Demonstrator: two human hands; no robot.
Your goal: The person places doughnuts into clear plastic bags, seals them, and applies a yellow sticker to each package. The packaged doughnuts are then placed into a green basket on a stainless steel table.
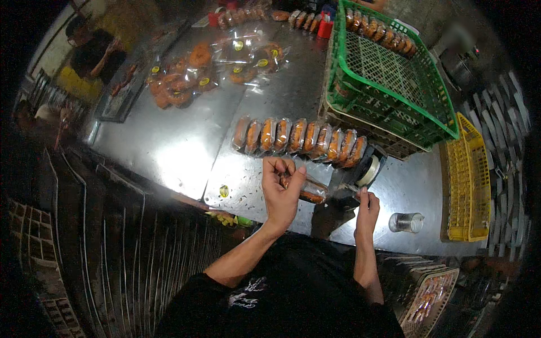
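Note:
My left hand (281, 194) grips a brown ring-shaped pastry in a clear plastic bag (313, 191), tilted above the steel table. To its right, my right hand (367, 211) pinches a thin bit of clear plastic (350, 186) between thumb and fingers. Whether that is the bag's end or tape, I cannot tell. Just beyond my right fingertips stands a black tape dispenser with a pale roll (369, 171). A row of bagged pastries (298, 136) stands on edge past my left hand, reaching nearly to the dispenser.
A green plastic crate (382, 84) with bagged pastries along its far side sits back right. A yellow crate (468, 181) and a glass jar (406, 222) are at right. Flat bagged pastries (181, 82) lie back left on the steel table (139, 122). Another person (91, 55) is beyond.

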